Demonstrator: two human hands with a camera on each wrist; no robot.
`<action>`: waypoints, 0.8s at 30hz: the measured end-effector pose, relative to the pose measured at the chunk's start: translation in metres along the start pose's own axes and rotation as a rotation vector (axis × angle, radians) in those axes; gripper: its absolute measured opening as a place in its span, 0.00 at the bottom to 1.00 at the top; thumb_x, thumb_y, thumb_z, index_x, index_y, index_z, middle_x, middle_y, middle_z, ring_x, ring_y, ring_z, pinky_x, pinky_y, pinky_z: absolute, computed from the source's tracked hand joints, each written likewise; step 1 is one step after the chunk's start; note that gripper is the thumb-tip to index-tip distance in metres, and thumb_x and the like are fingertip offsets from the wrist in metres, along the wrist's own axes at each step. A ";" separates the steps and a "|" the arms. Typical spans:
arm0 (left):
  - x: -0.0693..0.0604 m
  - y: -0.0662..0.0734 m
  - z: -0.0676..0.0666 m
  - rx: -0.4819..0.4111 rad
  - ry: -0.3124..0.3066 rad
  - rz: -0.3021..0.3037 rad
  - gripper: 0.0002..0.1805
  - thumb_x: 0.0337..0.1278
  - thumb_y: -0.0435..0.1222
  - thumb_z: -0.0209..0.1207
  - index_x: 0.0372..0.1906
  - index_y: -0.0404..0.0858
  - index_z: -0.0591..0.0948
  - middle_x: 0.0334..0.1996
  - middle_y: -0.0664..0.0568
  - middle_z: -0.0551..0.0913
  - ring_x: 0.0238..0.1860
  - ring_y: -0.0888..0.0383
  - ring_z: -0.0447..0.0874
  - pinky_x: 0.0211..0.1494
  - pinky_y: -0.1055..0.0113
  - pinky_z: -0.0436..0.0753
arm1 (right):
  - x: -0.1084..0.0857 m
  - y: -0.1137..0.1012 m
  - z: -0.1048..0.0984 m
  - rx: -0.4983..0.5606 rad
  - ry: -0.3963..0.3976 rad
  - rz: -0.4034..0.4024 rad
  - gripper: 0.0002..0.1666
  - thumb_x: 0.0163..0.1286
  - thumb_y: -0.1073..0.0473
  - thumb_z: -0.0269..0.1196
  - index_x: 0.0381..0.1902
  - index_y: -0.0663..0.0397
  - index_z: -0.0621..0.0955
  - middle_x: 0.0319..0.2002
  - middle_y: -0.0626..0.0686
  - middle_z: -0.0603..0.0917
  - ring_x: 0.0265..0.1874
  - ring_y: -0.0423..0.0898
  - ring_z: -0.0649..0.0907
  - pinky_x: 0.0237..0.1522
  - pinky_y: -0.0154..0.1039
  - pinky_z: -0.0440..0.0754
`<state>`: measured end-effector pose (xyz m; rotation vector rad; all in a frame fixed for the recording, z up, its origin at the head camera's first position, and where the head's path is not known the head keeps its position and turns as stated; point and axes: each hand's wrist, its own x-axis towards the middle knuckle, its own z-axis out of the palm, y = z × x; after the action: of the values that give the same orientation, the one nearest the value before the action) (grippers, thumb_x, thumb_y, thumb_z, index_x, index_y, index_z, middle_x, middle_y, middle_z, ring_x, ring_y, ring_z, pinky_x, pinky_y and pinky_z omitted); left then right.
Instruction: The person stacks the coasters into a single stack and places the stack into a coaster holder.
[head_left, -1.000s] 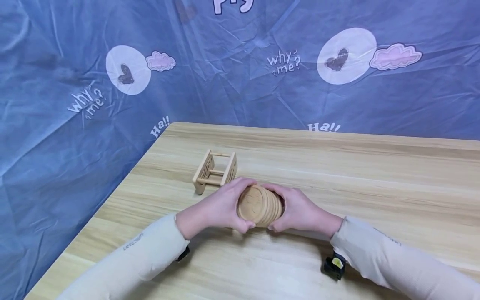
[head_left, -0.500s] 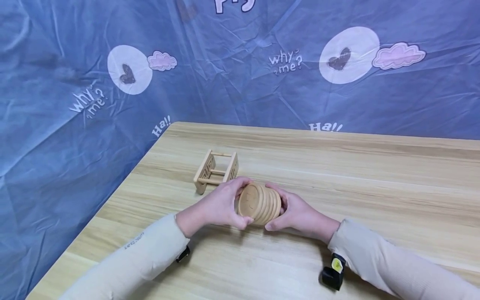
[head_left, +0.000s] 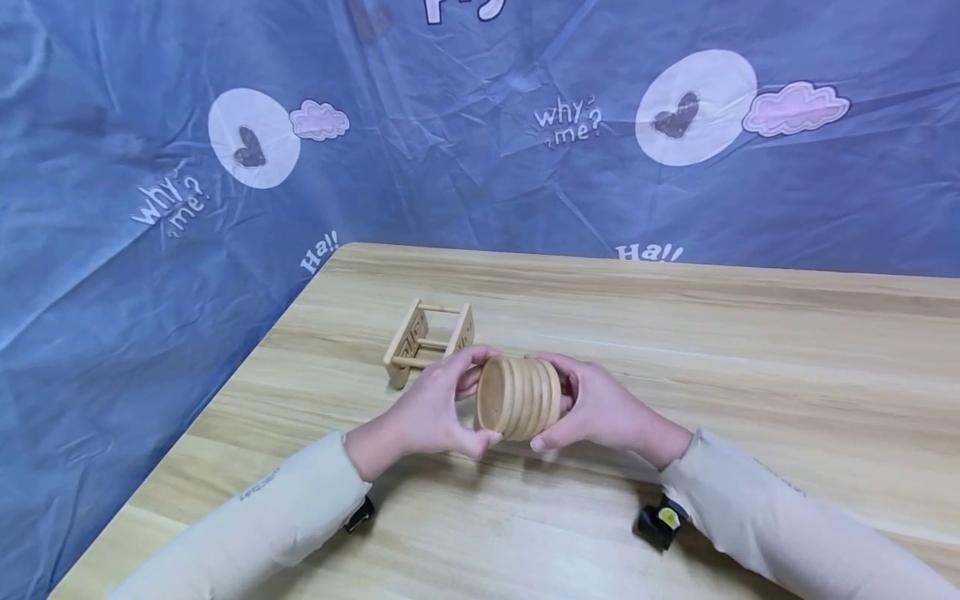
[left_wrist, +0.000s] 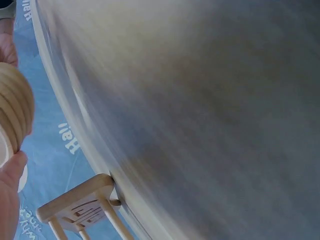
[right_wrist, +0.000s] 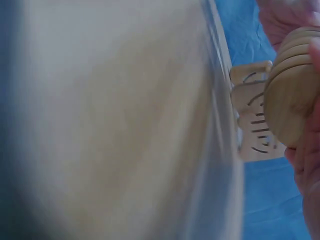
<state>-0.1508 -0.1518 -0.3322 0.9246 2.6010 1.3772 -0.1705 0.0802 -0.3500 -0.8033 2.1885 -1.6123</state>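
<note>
Between my two hands, a stack of round wooden coasters is turned on its side, its flat faces pointing left and right. My left hand grips the left end, thumb at the lower edge and fingers behind. At the other end my right hand holds the stack with thumb below and fingers round the back. The left wrist view has the coasters at its left edge; the right wrist view has the outer coaster's flat face. Just behind my left hand stands a small wooden rack with cut-out sides.
The wood-grain table extends to the right and toward me. A blue printed cloth hangs behind it and along its left side. Dark wrist cameras sit under the cuffs.
The stack has been tilted further onto its side, so its rims now face me more. Both hands have risen slightly with it. The rack stays put.
</note>
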 end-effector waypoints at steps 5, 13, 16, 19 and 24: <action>-0.003 0.001 -0.009 -0.063 0.079 0.055 0.50 0.23 0.27 0.71 0.63 0.29 0.62 0.61 0.38 0.69 0.61 0.48 0.71 0.60 0.71 0.71 | 0.008 -0.017 -0.002 0.030 0.030 -0.045 0.60 0.34 0.65 0.77 0.66 0.65 0.62 0.51 0.61 0.79 0.39 0.48 0.83 0.42 0.37 0.83; 0.002 -0.004 -0.038 -0.281 0.182 0.213 0.48 0.25 0.26 0.67 0.61 0.20 0.59 0.60 0.28 0.66 0.60 0.47 0.72 0.58 0.64 0.74 | 0.037 -0.052 -0.004 0.002 0.062 -0.107 0.55 0.34 0.67 0.77 0.64 0.61 0.67 0.38 0.55 0.80 0.27 0.43 0.76 0.28 0.31 0.79; 0.002 -0.010 -0.051 -0.363 0.206 0.288 0.48 0.27 0.29 0.67 0.60 0.16 0.58 0.56 0.31 0.71 0.56 0.54 0.77 0.56 0.63 0.76 | 0.049 -0.063 0.001 -0.013 0.072 -0.101 0.50 0.34 0.64 0.78 0.60 0.57 0.71 0.30 0.53 0.76 0.26 0.43 0.73 0.24 0.30 0.75; 0.006 -0.018 -0.066 -0.453 0.193 0.347 0.48 0.31 0.31 0.68 0.59 0.13 0.57 0.53 0.43 0.75 0.52 0.58 0.79 0.53 0.64 0.78 | 0.061 -0.072 0.005 -0.037 0.096 -0.092 0.44 0.34 0.60 0.79 0.55 0.51 0.76 0.26 0.52 0.74 0.25 0.43 0.71 0.23 0.31 0.71; 0.012 -0.032 -0.086 -0.540 0.124 0.334 0.49 0.35 0.34 0.69 0.59 0.11 0.54 0.52 0.54 0.78 0.49 0.59 0.81 0.51 0.69 0.80 | 0.079 -0.075 0.012 -0.061 0.123 -0.067 0.39 0.35 0.54 0.79 0.50 0.46 0.78 0.30 0.51 0.78 0.20 0.41 0.67 0.18 0.31 0.64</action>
<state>-0.2031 -0.2225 -0.3023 1.2321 2.0127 2.1282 -0.2076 0.0080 -0.2764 -0.8237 2.3289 -1.6757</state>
